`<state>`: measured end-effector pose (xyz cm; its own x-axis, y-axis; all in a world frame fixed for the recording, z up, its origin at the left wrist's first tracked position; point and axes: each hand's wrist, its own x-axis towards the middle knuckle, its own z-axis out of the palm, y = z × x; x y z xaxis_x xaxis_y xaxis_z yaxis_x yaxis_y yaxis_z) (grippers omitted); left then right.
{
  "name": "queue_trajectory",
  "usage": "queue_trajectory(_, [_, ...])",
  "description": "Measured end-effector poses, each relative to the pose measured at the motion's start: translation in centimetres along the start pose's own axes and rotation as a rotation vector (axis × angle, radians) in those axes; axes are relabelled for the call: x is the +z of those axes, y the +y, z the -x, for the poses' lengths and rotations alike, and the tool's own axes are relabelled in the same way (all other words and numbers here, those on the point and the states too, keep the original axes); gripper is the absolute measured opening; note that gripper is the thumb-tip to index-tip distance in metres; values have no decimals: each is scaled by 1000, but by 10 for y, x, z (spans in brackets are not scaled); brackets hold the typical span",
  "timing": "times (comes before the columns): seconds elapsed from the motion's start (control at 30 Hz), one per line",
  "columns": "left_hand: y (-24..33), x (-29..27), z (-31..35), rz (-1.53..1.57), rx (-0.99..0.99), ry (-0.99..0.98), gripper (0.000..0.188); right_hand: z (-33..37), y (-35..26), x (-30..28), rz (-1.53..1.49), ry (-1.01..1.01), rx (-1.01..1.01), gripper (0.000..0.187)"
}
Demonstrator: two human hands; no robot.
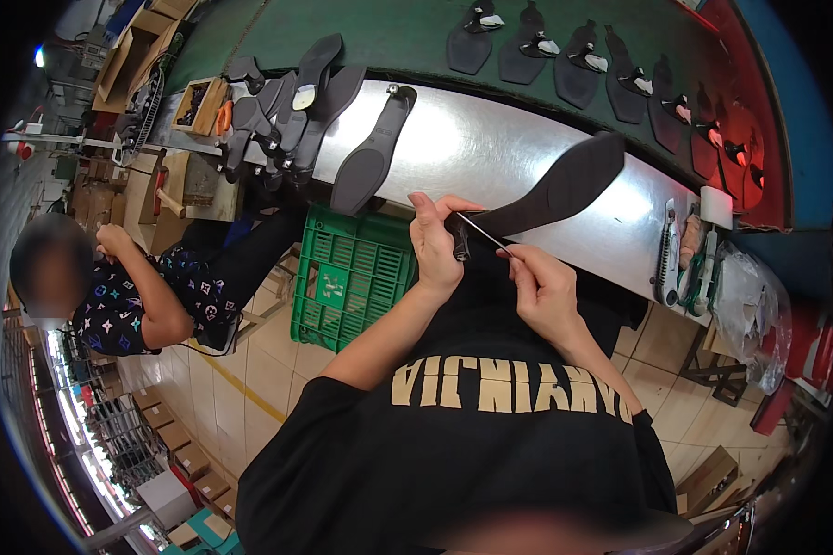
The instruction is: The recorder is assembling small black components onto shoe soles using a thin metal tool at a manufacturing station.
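Note:
Over the near edge of the metal bench, my left hand point(438, 245) grips the heel end of a black sandal point(569, 185), whose dark sole points up to the right. Between my two hands runs a thin, pale, straight piece point(481, 232), either a narrow rod or a strip; I cannot tell which. Its lower end is pinched in the fingertips of my right hand point(543, 285). A dark, shiny strap part point(460, 242) hangs beside my left fingers. To the left, a single dark sole point(372, 153) lies on the bench.
Left of that sole is a pile of dark soles point(292, 116). Several sandals point(578, 65) line the green belt point(389, 37). A box cutter point(666, 250) and scissors point(703, 268) sit at the bench's right end. Below stands a green crate point(352, 277); a co-worker point(148, 287) sits left.

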<state>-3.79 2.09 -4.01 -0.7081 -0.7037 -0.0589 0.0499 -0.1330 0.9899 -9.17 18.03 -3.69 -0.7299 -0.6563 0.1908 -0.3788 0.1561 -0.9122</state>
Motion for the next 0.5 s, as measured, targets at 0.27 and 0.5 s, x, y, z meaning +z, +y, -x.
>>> queue_trajectory(0.27, [12,8,-2,-108,115,115,78,3,-18,-1,16,-110,-303,24])
queue_trajectory(0.5, [16,13,-11,839,-631,-43,49,-2,-8,-1,83,11,-20,6])
